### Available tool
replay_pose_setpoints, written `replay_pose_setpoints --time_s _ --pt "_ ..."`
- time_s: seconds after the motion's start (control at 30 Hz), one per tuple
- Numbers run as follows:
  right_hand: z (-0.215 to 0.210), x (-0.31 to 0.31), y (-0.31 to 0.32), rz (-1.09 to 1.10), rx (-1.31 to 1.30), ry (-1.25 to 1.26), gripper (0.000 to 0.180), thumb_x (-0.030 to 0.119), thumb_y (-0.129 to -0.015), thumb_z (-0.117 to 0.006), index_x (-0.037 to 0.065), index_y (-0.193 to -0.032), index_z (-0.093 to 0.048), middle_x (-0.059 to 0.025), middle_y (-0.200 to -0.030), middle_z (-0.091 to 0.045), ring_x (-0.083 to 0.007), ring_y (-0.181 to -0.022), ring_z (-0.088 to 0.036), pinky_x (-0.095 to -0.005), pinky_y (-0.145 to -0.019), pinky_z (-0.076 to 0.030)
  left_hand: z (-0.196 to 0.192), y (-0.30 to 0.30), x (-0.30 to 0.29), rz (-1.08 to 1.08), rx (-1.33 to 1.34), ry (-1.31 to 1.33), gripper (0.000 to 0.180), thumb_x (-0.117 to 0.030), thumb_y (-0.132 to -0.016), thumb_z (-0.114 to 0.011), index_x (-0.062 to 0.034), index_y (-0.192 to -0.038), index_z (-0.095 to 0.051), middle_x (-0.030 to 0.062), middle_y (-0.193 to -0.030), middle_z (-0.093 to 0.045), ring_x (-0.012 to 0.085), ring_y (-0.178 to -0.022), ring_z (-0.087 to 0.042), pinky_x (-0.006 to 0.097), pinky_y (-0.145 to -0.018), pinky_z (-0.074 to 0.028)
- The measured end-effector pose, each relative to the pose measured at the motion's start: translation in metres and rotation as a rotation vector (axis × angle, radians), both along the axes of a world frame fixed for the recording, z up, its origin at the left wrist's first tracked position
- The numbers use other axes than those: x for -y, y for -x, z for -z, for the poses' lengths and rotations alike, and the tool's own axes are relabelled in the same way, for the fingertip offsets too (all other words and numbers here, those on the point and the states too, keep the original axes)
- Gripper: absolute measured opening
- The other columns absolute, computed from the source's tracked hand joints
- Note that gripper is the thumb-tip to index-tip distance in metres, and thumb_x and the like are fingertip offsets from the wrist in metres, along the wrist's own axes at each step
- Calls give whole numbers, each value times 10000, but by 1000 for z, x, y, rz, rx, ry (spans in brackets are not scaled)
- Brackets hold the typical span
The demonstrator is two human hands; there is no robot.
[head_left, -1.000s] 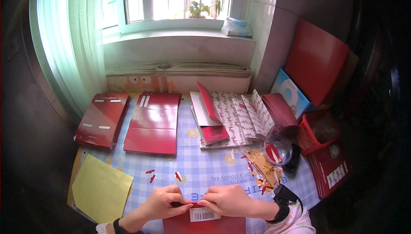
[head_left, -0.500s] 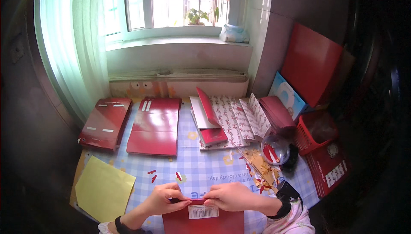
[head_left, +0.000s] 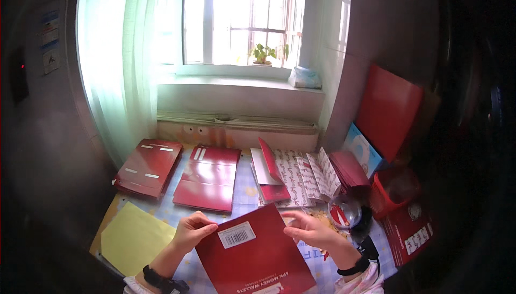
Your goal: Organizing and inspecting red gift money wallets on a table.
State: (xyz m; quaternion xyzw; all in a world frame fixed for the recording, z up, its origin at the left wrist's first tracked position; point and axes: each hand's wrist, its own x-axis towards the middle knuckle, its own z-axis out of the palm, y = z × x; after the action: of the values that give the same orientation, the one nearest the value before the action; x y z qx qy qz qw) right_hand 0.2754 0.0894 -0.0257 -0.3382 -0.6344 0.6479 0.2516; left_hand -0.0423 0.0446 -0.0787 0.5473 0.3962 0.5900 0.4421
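A flat red cardboard packet point(head_left: 252, 259) with a white barcode label point(head_left: 236, 235) is tilted in front of me, low in the picture. My left hand point(head_left: 194, 230) pinches its upper edge near the left corner between thumb and fingers. At the packet's right edge is my right hand point(head_left: 309, 230), thumb and forefinger apart, with the fingertips close to or lightly touching the card. Printing shows upside down along the packet's lower part, next to a pale patch partly cut off by the picture's edge. Dark bands circle both wrists.
Stacked red packets point(head_left: 148, 167) and a flat red piece point(head_left: 209, 178) lie at back left, a yellow sheet point(head_left: 134, 240) nearer. Patterned folded cards point(head_left: 301, 178) stand at the back. On the right are a clear tub point(head_left: 352, 208), a red basket point(head_left: 395, 186) and a red board point(head_left: 387, 108).
The packet has come up from the table's near edge and turned, showing more of its face. My right hand has moved from its top edge to its right side and its fingers have spread.
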Motion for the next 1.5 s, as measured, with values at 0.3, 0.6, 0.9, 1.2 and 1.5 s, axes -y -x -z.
replay_pose_setpoints --time_s 0.3,0.6,0.9,1.2,1.5 --pt "-15 -2 -14 -87 1 74 403 92 -937 -561 -25 -1303 -439 -67 -1093 -602 -88 -940 -562 -227 -803 -464 5 13 -7 -47 368 20 191 -58 -903 -577 2 -1082 -608 111 -949 -671 138 -832 -641 254 -741 -523" --pt "-45 21 -32 229 -221 -316 294 -31 -902 -527 -40 -1196 -519 -54 -1013 -607 -108 -909 -578 -238 -795 -464 19 18 -10 145 524 18 480 -398 -947 -485 -27 -1250 -511 124 -1132 -614 208 -998 -609 347 -827 -506" --pt "-66 61 -1 71 182 -1541 253 23 -824 -625 12 -1076 -615 -149 -999 -655 -278 -843 -650 -338 -712 -515 13 15 -10 288 624 392 729 -640 -905 -361 -26 -1282 -480 124 -1156 -616 224 -1042 -606 367 -885 -494" --pt "-47 77 18 -509 541 -1316 334 126 -818 -549 23 -1134 -525 -68 -1026 -593 -193 -969 -609 -293 -752 -517 25 23 -15 265 494 526 310 -154 -924 -560 -34 -1203 -495 84 -991 -636 141 -832 -643 295 -703 -558" --pt "-17 64 17 -693 618 -1103 252 124 -845 -560 27 -1075 -528 -84 -867 -564 -258 -849 -598 -336 -697 -498 20 9 -7 232 44 580 771 -103 -888 -630 -9 -1462 -123 104 -1015 -631 149 -867 -627 293 -692 -538"
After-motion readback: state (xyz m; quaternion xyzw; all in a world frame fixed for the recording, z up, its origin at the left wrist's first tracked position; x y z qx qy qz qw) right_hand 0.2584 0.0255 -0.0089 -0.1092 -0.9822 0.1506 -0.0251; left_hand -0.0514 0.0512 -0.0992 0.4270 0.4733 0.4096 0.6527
